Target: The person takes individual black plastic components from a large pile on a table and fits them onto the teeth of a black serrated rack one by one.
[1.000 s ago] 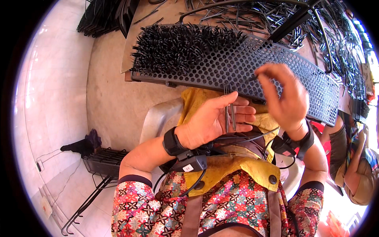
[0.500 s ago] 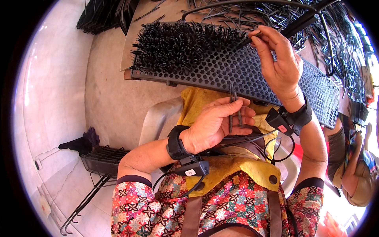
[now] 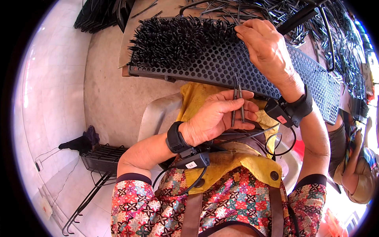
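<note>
A long dark plate (image 3: pixel 219 63) full of round holes lies across the table in front of me. Thin black pointed strips (image 3: pixel 169 43) stand thickly packed in its left part. My right hand (image 3: pixel 268 53) is over the plate at the right end of this packed area. Its thumb and fingers are pinched around a thin dark strip (image 3: pixel 239 15), mostly hidden by the fingertips. Below the plate's near edge, my left hand (image 3: pixel 215 114) is palm up. Between its thumb and fingers it holds a few loose dark strips (image 3: pixel 242 108), their tips pointing toward the plate.
Many loose black strips (image 3: pixel 268 10) lie scattered over the far table. A black metal frame (image 3: pixel 327 37) arches over the plate's right side. At lower left stands a black rack (image 3: pixel 104 156). Another person (image 3: pixel 357 170) is at the right edge. Cables hang from my wrist-worn devices.
My right hand has moved slightly left and away from me, turning so its back faces up. The left hand has shifted a little right, still holding its strips.
</note>
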Motion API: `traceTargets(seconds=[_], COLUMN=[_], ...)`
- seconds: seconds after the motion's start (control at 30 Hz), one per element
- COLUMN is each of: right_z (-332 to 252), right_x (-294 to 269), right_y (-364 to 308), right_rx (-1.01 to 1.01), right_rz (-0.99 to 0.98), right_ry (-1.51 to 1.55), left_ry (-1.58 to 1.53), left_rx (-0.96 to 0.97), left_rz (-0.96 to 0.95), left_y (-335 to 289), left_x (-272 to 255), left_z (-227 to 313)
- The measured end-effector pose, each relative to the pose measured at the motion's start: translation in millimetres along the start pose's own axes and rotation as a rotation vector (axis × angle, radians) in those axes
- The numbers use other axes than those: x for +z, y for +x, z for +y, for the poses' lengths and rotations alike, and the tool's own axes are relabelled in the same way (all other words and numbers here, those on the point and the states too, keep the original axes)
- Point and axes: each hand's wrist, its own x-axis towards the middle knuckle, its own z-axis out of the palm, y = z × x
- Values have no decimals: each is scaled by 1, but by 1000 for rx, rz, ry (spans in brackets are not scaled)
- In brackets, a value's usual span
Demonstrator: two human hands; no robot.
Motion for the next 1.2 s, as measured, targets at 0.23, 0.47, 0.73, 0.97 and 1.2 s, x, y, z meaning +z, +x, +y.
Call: traceTargets(seconds=[0.23, 0.47, 0.73, 0.97, 1.2], right_z=[-42, -48, -23, -19, -13], right_x=[-30, -49, -44, -18, -3], right_y=[-26, -30, -12, 2, -6], right_rx=[446, 895, 724, 172, -15], right_rz=[-105, -367, 335, 307, -65], right_ry=[486, 917, 662, 80, -65], left_ry=[22, 200, 74, 35, 21], left_rx=[29, 86, 78, 48, 64], left_rz=[-31, -209, -76, -33, -55], left_y=[-1, 0, 2, 2, 3], left_x=[2, 1, 2, 0, -3], left_z=[3, 4, 6, 7, 6])
